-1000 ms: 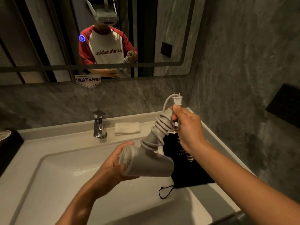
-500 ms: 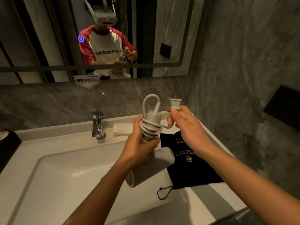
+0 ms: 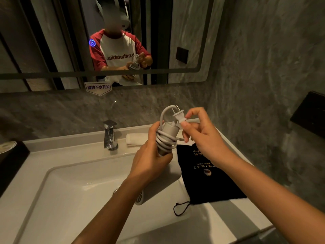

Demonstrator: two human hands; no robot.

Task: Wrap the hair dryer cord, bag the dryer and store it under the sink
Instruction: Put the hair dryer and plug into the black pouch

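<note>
The grey hair dryer (image 3: 167,182) hangs over the sink with its handle pointing up and its barrel down. My left hand (image 3: 149,159) grips the handle, where the white cord (image 3: 167,141) is coiled in several turns. My right hand (image 3: 202,136) pinches the plug (image 3: 179,116) just above the handle top, prongs pointing up, with a short loop of cord arching beside it. A black drawstring bag (image 3: 207,176) with gold print lies flat on the counter to the right of the basin, under my right forearm.
A white sink basin (image 3: 73,199) fills the lower left. A chrome faucet (image 3: 110,135) stands behind it, with a folded white towel (image 3: 137,139) beside. A mirror (image 3: 184,23) above reflects the person. A dark box (image 3: 10,161) sits at left; a black wall fixture (image 3: 309,113) at right.
My left hand moved from the barrel up to the wrapped handle and turned the dryer upright. My right hand has turned the plug so its prongs now point up.
</note>
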